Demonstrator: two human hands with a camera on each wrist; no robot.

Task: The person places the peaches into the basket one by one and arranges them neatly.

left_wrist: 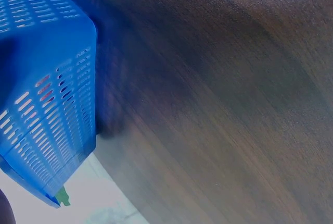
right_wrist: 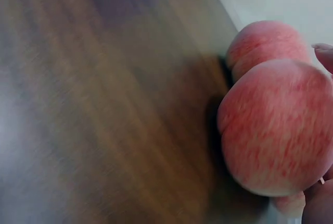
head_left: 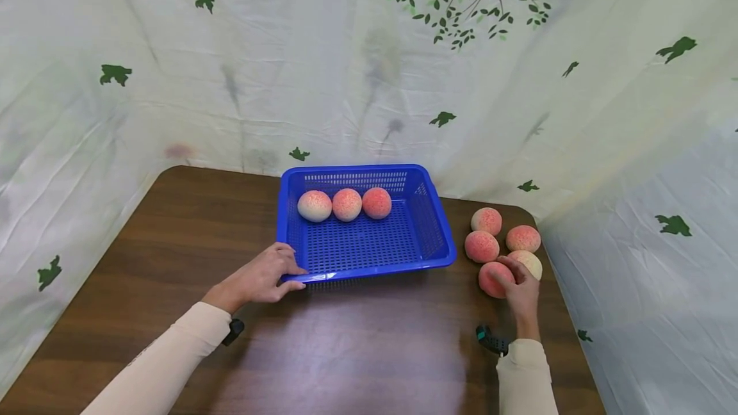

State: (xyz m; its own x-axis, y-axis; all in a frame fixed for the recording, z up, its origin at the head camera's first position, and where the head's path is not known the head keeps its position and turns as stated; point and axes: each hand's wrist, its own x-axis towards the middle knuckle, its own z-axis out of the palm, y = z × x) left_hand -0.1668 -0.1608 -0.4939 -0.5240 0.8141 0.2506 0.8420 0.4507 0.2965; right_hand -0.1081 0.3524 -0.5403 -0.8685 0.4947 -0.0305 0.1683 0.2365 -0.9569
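A blue plastic basket [head_left: 375,272] with slotted walls stands on the brown table, and my left hand [head_left: 262,278] pinches its front left corner rim, thumb in front and fingers over the edge. Inside, three peaches [head_left: 347,205] sit in a row toward the back left. To the right, my right hand [head_left: 523,290] holds a pink-red peach [head_left: 491,280] between thumb and fingers. The right wrist view shows this peach [right_wrist: 278,130] close up, with fingertips at its right side. The left wrist view shows the basket's outer wall [left_wrist: 57,114]; most of the left hand is hidden there.
Beside the held peach, several others lie close together: a pale one [head_left: 531,264] partly behind my right hand, a red one [head_left: 482,246], and more [head_left: 523,239] near the table's right edge. A pale leaf-printed sheet [head_left: 346,82] hangs behind the brown table [head_left: 346,351].
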